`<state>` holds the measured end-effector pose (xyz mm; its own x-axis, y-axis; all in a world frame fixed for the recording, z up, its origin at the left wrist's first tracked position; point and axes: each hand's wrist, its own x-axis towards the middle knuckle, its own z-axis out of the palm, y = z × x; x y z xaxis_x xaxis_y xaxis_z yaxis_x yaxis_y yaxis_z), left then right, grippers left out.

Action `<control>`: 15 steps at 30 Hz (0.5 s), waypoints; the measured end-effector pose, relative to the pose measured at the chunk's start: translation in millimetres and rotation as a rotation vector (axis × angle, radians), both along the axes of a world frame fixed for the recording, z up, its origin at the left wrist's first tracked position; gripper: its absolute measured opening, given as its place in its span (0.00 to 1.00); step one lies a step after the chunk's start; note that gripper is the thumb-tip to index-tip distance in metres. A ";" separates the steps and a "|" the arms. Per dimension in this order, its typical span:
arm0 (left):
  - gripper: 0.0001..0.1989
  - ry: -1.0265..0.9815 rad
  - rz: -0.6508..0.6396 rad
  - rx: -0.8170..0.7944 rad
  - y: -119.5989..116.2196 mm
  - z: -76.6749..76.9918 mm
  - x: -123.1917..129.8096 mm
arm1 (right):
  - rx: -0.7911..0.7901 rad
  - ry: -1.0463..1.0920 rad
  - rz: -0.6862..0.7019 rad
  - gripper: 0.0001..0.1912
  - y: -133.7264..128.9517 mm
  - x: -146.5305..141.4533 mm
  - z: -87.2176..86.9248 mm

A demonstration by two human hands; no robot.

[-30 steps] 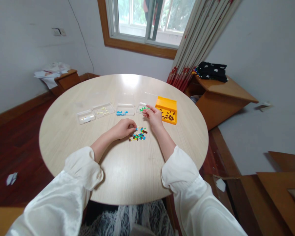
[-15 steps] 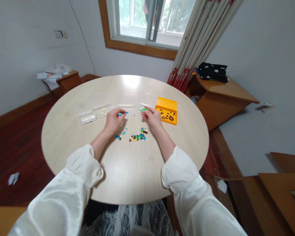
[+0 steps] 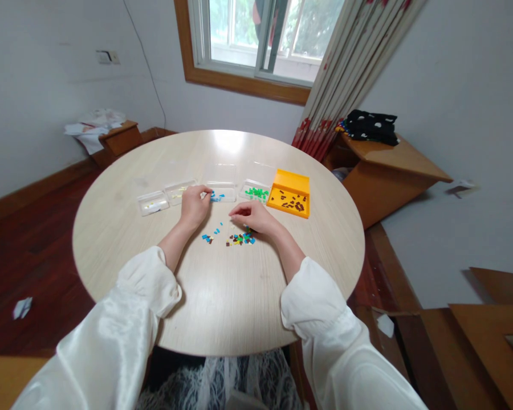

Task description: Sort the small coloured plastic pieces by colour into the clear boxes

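Observation:
My left hand is at the left edge of the clear box with blue pieces, thumb and fingertips together; whatever they hold is too small to make out. My right hand hovers over the back of the mixed pile of small bricks, its fingers bent and slightly apart, nothing visible between them. Left of that pile lie a few blue and brown bricks. Green bricks fill a clear box behind my right hand. Brown bricks lie in the open yellow box at the right.
Two more clear boxes, one at the far left and one beside it, hold pale yellow pieces. All stand on a round wooden table. Beyond its right edge is a wooden cabinet with dark cloth on top.
My right hand has moved from the green box toward me and left, over the pile. My left hand has shifted slightly left and away from me, uncovering more of the blue pieces.

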<state>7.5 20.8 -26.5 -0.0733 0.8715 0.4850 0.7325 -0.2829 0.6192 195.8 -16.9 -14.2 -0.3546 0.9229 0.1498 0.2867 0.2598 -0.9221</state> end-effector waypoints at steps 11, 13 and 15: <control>0.09 0.019 0.015 -0.036 2.0 -4.7 0.3 | 0.010 -0.219 0.092 0.08 -3.4 5.4 0.4; 0.09 0.017 0.017 -0.030 2.4 -5.2 0.3 | 0.027 -0.253 0.103 0.06 -2.4 6.2 0.9; 0.09 0.019 0.011 -0.029 2.8 -5.5 0.3 | 0.030 -0.253 0.131 0.04 -1.1 6.5 -0.6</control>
<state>7.8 23.6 -32.0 -0.0743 0.8844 0.4607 0.7471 -0.2567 0.6132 202.3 -18.1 -14.8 -0.5001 0.8633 0.0678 0.4687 0.3357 -0.8171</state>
